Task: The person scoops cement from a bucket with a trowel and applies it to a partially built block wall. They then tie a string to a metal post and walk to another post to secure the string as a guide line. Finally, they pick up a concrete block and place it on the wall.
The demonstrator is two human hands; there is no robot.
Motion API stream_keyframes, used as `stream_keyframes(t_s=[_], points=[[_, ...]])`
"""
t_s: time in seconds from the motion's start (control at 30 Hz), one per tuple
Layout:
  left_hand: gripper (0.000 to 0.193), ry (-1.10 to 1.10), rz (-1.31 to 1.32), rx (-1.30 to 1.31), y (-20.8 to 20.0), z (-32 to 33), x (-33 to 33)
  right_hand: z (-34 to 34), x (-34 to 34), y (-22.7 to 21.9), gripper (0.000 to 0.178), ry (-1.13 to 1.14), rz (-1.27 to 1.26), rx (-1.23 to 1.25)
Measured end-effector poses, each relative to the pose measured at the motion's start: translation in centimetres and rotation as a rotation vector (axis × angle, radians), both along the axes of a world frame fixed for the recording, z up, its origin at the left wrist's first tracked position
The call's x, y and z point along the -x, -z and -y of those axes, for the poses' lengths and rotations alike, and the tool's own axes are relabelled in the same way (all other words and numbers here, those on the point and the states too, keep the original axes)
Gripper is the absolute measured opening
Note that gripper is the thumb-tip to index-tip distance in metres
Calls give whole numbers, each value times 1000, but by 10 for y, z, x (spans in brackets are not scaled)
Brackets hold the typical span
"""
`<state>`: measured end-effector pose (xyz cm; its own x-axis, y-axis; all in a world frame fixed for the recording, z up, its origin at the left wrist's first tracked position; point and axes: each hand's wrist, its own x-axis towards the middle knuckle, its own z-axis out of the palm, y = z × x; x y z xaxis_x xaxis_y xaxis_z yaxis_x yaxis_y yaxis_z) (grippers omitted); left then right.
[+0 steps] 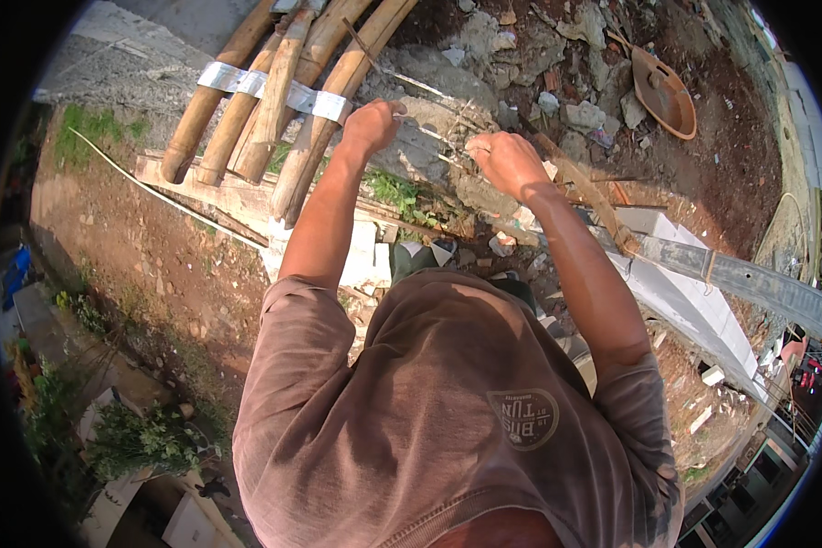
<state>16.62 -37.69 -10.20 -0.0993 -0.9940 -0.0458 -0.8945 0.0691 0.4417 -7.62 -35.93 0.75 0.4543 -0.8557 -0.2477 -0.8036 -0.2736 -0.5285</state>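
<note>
Grasping a thin pale strand (429,133) in both bare hands, out over sunlit rubble (586,114). Clenched in the left hand (371,128), with the strand emerging beside the thumb; pinched in the right hand (508,163) between thumb and fingertips, too small there to show the exact hold. Spanning the short gap between both sets of fingers. Backed, just beyond the fingers, by a thin rod (420,86). Flanked, just left of the left fingers, by a row of poles (269,128), crossed by a silver band (331,106) ending near the knuckles. Bordered, beyond and well right of the right fingers, by an orange pan (664,96) lying on soil (735,169). Edged, nearer the right fingers, by a wooden stake (596,198) and, farther right and lower, by a grey beam (758,283). Fringed, below the left fingers, by green weeds (397,192). Reaching forward, with fingers well ahead of a brown shirt (447,393).
</note>
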Motion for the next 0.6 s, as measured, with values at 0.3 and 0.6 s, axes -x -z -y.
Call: stream_keyframes(t_s=[0.3,0.6], points=[[20,-92,-104,127,8,-20,8,-2,0,3,19,-20,1,45],[23,-911,-1443,386,62,-19,80,7,1,-1,18,27,-29,66]])
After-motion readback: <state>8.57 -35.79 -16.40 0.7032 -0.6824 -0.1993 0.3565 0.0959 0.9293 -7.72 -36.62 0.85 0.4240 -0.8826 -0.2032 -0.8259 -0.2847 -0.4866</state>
